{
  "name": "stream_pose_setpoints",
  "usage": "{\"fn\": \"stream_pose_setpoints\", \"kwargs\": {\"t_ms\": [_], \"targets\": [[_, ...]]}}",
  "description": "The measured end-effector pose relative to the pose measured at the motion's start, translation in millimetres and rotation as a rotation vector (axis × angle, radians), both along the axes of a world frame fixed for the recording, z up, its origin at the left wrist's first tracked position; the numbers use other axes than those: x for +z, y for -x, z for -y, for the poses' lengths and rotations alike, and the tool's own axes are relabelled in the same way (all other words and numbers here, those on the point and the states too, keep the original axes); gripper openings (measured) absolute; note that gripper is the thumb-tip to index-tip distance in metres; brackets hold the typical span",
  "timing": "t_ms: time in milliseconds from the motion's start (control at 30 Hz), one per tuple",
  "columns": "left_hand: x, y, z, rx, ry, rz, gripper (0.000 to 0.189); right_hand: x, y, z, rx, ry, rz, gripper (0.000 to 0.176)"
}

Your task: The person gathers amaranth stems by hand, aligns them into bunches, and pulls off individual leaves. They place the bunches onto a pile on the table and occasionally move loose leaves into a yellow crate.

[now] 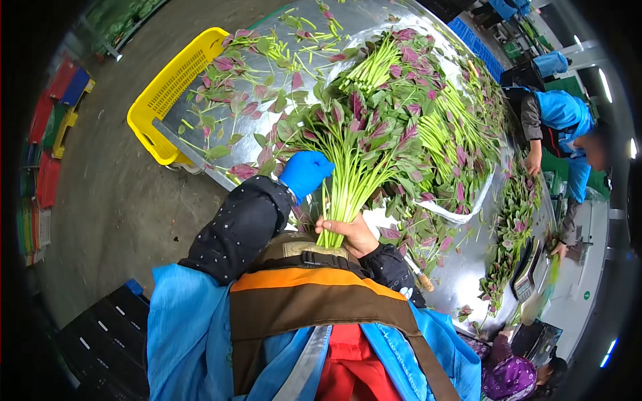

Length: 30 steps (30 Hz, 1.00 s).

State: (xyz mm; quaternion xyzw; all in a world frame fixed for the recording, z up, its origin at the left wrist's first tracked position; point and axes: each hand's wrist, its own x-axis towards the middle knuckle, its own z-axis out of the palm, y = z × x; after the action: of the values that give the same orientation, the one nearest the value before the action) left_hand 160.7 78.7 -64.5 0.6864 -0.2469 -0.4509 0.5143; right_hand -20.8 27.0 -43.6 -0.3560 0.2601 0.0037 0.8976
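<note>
A bunch of red-and-green amaranth (351, 177) stands in front of my body, its pale stems pointing toward me and its leaves away. My bare right hand (354, 234) is closed round the lower stems, thumb across the front. At the left side of the bunch is my left hand (306, 175) in a blue glove, fingers curled in against the stems; what they pinch, if anything, is hidden. Beyond lies a large heap of amaranth (455, 127) on a white plastic sheet (461, 215). A knife with a wooden handle (424, 281) lies beside my right sleeve.
The metal table (284, 70) carries loose leaves and cut stems. A yellow basket (160, 100) is at its left edge. To the right, a person in a blue vest (562, 110) handles greens near a scale (526, 281); another person in purple (511, 371) is at lower right.
</note>
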Motion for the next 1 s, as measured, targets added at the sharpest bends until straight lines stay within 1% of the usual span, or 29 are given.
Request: {"fn": "stream_pose_setpoints", "kwargs": {"t_ms": [67,167,267,333,400,433,467,500,567,600,633,667,733,833,933,967,1000], "targets": [[6,-4,-2,0.039,-0.037,-0.174,0.017,0,-1,0,0.006,0.0,-0.005,0.044],[18,-7,-14,-0.059,0.043,0.032,0.018,2,-2,0,0.0,-0.001,0.008,0.043],[50,-16,-52,-0.557,0.046,-0.175,0.018,-9,2,4,0.023,-0.002,0.011,0.044],[58,-28,-72,-0.856,-0.137,-0.091,0.016,-7,0,3,0.005,0.001,0.035,0.044],[-4,-62,-91,-0.572,-0.261,0.761,0.02,-5,0,2,-0.007,-0.006,0.045,0.044],[10,-65,-87,-0.32,-0.193,0.992,0.025,-5,0,1,-0.005,-0.015,0.045,0.044],[39,-65,-79,-0.049,-0.123,1.213,0.03,-4,-1,1,0.002,-0.022,0.047,0.043],[56,-60,-69,0.234,-0.046,1.42,0.035,-3,-4,2,0.004,-0.03,0.041,0.043],[62,-20,-47,0.129,0.007,0.6,0.042,0,-3,-1,0.006,-0.05,0.015,0.043],[63,-8,-42,-0.057,-0.076,0.565,0.04,-1,-3,1,0.015,-0.043,0.016,0.043],[55,0,-35,-0.247,-0.116,0.658,0.041,-3,-3,1,0.018,-0.037,0.017,0.042],[31,9,-32,-0.35,-0.087,0.726,0.039,-5,-1,1,0.018,-0.032,0.016,0.042],[17,22,-32,-0.321,0.036,0.69,0.029,-4,2,2,0.012,-0.023,0.007,0.043],[36,17,-48,-0.274,0.162,0.629,0.02,-3,5,1,0.009,0.001,0.001,0.045],[52,13,-74,-0.326,0.195,0.411,0.014,-2,2,-1,-0.013,0.005,0.016,0.048],[41,18,-82,-0.408,0.248,0.385,0.012,-1,1,-2,-0.019,0.019,0.013,0.048],[37,23,-92,-0.425,0.204,0.262,0.012,-1,0,-2,-0.023,0.034,0.008,0.048]]}}
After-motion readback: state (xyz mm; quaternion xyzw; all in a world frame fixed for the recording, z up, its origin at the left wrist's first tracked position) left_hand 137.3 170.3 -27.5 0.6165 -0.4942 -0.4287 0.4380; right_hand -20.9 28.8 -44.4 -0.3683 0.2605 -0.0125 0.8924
